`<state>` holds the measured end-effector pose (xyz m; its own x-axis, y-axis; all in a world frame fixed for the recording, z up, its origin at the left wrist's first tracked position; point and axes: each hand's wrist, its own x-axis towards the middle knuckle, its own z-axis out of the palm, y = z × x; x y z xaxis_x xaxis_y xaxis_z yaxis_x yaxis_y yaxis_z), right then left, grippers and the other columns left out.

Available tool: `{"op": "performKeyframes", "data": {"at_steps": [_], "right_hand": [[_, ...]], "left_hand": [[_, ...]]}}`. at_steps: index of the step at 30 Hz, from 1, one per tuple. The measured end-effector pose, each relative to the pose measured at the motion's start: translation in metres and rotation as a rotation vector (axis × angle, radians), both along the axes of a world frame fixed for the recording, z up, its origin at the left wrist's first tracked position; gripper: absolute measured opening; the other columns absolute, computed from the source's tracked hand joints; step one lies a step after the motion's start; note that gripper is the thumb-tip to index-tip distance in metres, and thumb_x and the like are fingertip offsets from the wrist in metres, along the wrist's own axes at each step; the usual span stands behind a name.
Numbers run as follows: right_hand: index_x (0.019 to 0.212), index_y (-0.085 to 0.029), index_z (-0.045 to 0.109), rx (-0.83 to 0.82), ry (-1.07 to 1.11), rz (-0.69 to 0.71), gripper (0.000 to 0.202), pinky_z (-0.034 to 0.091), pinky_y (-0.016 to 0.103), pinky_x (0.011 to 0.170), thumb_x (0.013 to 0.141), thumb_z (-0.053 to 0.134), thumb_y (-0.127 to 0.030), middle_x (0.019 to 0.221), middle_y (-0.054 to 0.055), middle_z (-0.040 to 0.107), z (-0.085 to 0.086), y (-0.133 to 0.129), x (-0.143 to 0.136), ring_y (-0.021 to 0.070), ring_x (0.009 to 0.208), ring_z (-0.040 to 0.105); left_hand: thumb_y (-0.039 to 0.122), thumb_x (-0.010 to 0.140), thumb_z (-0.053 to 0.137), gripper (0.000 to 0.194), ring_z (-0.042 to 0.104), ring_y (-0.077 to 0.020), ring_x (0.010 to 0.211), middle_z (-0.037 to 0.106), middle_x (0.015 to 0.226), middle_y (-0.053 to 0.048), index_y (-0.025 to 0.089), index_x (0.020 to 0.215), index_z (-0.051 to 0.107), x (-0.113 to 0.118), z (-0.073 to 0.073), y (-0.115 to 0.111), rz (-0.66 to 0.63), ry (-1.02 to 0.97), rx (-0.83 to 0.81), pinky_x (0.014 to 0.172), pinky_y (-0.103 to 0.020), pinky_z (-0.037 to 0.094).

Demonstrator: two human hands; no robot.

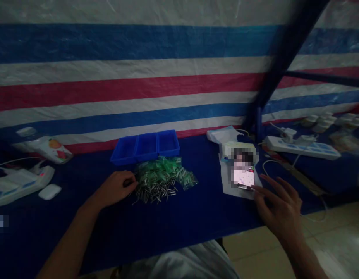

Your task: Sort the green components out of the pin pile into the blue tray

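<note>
My left hand (pixel 117 188) rests on the dark blue table at the left edge of a heap of thin metal pins or screws (pixel 156 192). Its fingers are curled in, and whatever they may hold is hidden. Small clear and green plastic bags (pixel 162 168) lie on the heap, some with metal pieces inside. On the right, a phone (pixel 243 179) with a lit screen lies on white paper (pixel 228 184). My right hand (pixel 279 205) has its fingers apart, and the index fingertip is at the phone's lower right corner.
Behind the heap sits a blue three-compartment tray (pixel 146 146). On the left are a drink bottle (pixel 48 147), a white power strip (pixel 22 182) and a white earbud case (pixel 50 191). Another power strip (pixel 303 147) with cables lies right. A dark slanted post (pixel 272 77) rises behind.
</note>
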<state>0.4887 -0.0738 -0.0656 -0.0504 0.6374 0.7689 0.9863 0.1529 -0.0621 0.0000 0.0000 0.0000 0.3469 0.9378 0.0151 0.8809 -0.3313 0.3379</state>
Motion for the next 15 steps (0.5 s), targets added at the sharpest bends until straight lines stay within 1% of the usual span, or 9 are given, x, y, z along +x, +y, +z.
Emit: {"op": "performKeyframes", "data": {"at_steps": [8,12,15], "right_hand": [[0.087,-0.018,0.08,0.001,0.015,0.015,0.029,0.05,0.061,0.1,0.094,0.056,-0.033,0.12,0.015,0.072,-0.0039,0.0011,0.0013,0.0397,0.127,0.057],[0.085,-0.016,0.079,0.034,-0.012,0.025,0.027,0.051,0.06,0.097,0.093,0.058,-0.032,0.118,0.017,0.072,-0.0043,0.0017,0.0025,0.0408,0.124,0.058],[0.085,-0.017,0.078,0.065,-0.014,0.027,0.027,0.051,0.058,0.096,0.093,0.058,-0.033,0.118,0.015,0.073,-0.0038,0.0023,0.0025,0.0396,0.122,0.059]], "left_hand": [[0.04,0.088,0.05,0.031,0.059,-0.0175,0.063,0.064,0.068,-0.002,0.02,0.07,0.064,-0.0019,-0.0012,0.0001,-0.003,0.0,-0.006,0.062,-0.03,0.04],[0.041,0.088,0.049,0.032,0.059,-0.0181,0.061,0.064,0.068,-0.003,0.02,0.069,0.064,-0.0023,-0.0015,0.0001,0.007,-0.006,-0.016,0.061,-0.03,0.039],[0.041,0.087,0.049,0.031,0.06,-0.0184,0.062,0.064,0.068,-0.003,0.02,0.07,0.065,-0.0022,-0.0013,0.0004,0.011,-0.001,-0.015,0.061,-0.03,0.039]]}}
